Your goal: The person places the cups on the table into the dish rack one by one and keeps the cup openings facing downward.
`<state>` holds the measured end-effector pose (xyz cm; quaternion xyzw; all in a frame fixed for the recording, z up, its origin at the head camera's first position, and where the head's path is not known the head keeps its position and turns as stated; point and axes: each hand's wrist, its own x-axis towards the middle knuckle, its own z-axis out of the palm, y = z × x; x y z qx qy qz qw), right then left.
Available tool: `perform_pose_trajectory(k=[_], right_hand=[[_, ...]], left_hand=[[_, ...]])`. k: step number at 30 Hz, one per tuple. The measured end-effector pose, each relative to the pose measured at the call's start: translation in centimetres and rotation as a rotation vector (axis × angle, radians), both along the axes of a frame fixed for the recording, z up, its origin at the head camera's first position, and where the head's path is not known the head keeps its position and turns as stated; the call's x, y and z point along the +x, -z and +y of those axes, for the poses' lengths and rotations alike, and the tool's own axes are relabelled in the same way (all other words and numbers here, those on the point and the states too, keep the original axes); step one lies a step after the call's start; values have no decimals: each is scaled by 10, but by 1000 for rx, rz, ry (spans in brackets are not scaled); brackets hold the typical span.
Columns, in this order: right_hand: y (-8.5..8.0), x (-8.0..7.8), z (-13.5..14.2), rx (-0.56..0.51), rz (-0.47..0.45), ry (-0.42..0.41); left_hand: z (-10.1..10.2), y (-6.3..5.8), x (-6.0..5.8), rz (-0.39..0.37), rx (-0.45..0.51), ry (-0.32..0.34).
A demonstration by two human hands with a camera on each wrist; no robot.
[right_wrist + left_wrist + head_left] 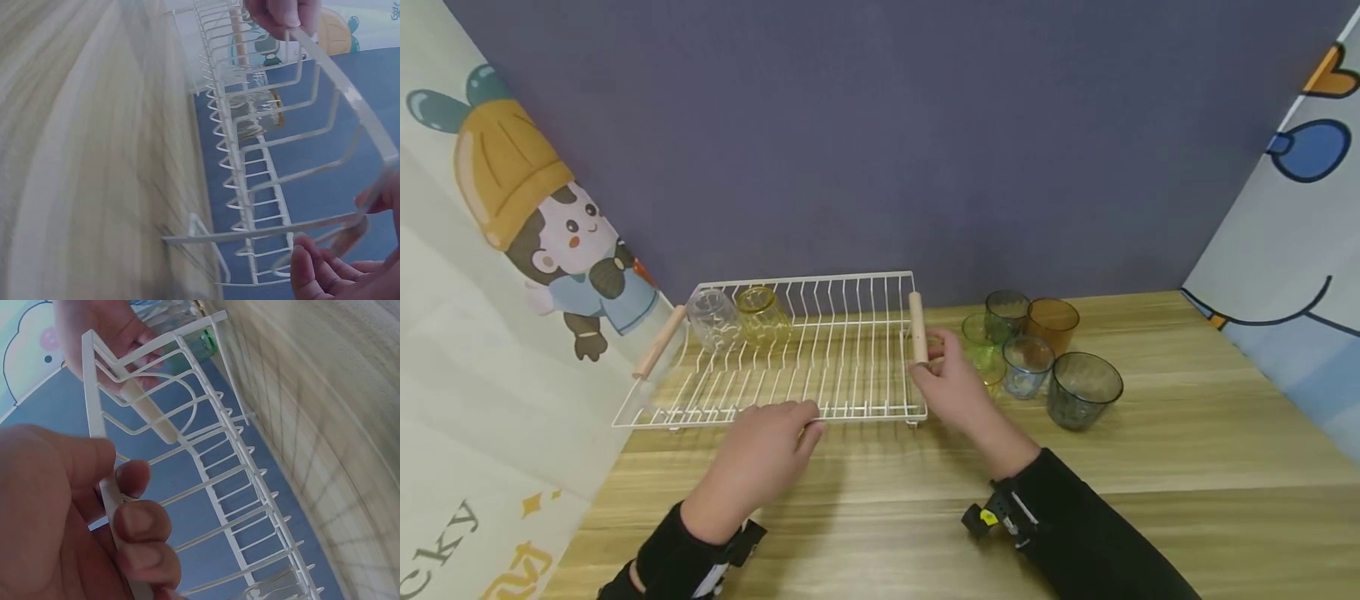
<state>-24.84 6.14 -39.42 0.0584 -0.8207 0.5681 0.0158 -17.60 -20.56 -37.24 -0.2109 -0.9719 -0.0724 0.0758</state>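
A white wire dish rack [872, 417] with wooden handles stands on the table. My left hand [766, 457] grips its front rail, fingers curled round the wire in the left wrist view. At the right end, my right hand [958, 385] holds the rack beside the wooden handle [917, 327], with thumb and fingers about the front corner in the right wrist view. Inside the rack's left part, a clear glass [713, 321] and a yellow glass [763, 318] sit side by side, apparently upside down.
Right of the rack stand a light green glass [979, 340], a dark green glass [1007, 315], an amber glass [1054, 325], a pale blue glass [1027, 367] and a grey glass [1082, 392]. A dark panel [880, 150] rises behind; printed cloth hangs at both sides.
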Motion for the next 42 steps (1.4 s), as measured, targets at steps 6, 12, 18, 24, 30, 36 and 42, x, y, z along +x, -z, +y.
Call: perform_pose_trajectory(k=[6, 12, 18, 24, 30, 36, 42], right_hand=[[-20, 0, 11, 1, 50, -5], [-52, 3, 48, -64, 106, 9], [-75, 11, 82, 114, 228, 22], [-82, 10, 120, 483, 223, -23], [-73, 0, 159, 801, 197, -94], [-52, -13, 192, 878, 121, -184], [-27, -20, 211, 857, 48, -272]], left_hand=[[-5, 3, 1, 142, -24, -8], [-9, 0, 3, 171, -25, -22], [-9, 0, 2, 174, -8, -25], [-8, 7, 5, 144, -16, -47], [-4, 10, 4, 162, -11, -33], [0, 11, 2, 165, -19, -22], [4, 13, 0, 142, -22, -20]])
